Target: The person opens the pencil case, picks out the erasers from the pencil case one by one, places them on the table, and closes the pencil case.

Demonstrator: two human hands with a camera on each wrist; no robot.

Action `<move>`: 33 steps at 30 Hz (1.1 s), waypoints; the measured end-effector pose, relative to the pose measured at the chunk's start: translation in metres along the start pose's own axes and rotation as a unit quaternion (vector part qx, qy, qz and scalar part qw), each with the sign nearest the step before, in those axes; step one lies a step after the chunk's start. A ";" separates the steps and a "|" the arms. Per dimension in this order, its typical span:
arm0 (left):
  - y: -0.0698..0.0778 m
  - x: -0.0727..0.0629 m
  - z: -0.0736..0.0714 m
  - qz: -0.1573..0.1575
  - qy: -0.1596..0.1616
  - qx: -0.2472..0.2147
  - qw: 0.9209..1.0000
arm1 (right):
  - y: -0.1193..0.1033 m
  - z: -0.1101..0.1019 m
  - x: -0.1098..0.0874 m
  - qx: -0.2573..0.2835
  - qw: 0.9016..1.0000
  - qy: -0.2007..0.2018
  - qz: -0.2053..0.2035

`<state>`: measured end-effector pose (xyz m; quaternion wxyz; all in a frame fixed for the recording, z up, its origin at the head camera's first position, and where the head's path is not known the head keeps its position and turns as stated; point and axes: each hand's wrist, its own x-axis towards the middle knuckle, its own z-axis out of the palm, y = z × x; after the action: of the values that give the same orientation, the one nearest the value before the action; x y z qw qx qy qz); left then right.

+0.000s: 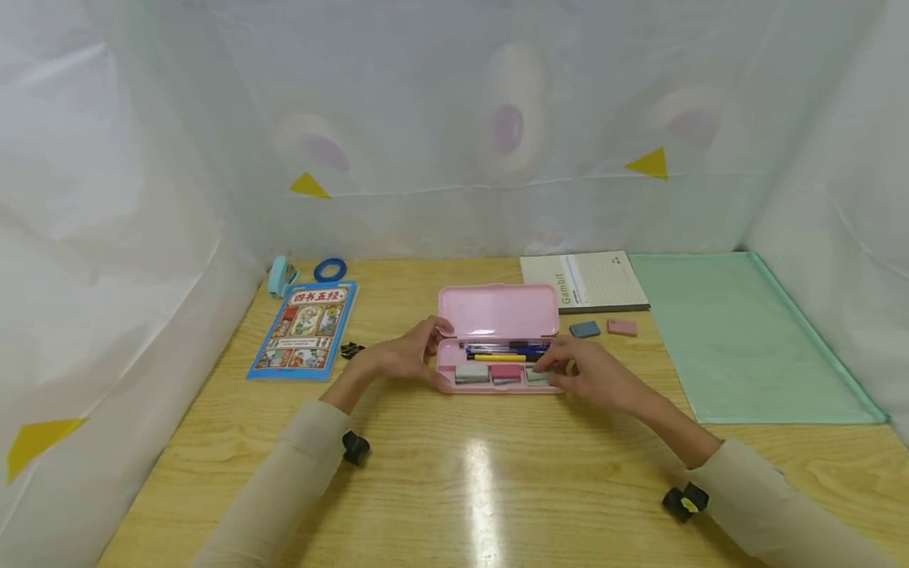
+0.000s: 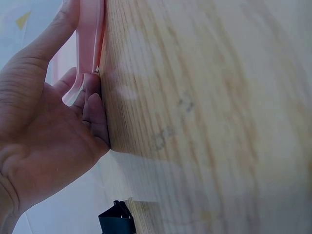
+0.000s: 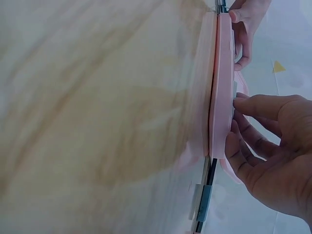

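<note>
An opened pink pencil case [image 1: 499,311] stands in the middle of the table, its lid tipped back. My left hand [image 1: 408,355] grips the case's left end, thumb at the front corner and fingers behind; the left wrist view shows the palm beside the pink wall [image 2: 90,36]. Over the right-hand compartment, my right hand [image 1: 592,375] pinches a pale grey-green eraser [image 1: 536,377], partly hidden by the fingers. A whitish eraser [image 1: 472,373] and a pink eraser [image 1: 506,373] lie in the other front compartments. Behind them are a yellow pen [image 1: 497,357] and several other pens.
Blue [image 1: 585,330] and pink blocks [image 1: 622,327] lie right of the case, before a notebook [image 1: 596,280]. A green mat [image 1: 767,347] covers the right side. At left are a comic-style book [image 1: 304,331], blue tape [image 1: 330,270], a light-blue dispenser-like item [image 1: 281,276] and black clips [image 1: 351,349].
</note>
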<state>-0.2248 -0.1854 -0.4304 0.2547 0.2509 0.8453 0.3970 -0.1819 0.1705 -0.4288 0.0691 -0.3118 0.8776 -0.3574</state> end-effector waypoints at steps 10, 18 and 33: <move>0.001 0.000 0.000 -0.004 -0.001 -0.004 1.000 | 0.002 0.002 0.001 -0.001 1.000 0.003 0.004; 0.002 0.000 0.000 -0.003 -0.003 -0.002 1.000 | 0.004 0.003 -0.001 0.006 1.000 0.003 -0.010; 0.003 0.000 0.000 -0.005 -0.001 -0.005 1.000 | 0.000 0.000 -0.001 -0.009 1.000 0.003 0.001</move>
<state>-0.2237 -0.1839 -0.4277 0.2586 0.2463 0.8443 0.3995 -0.1805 0.1709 -0.4288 0.0641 -0.3103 0.8814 -0.3503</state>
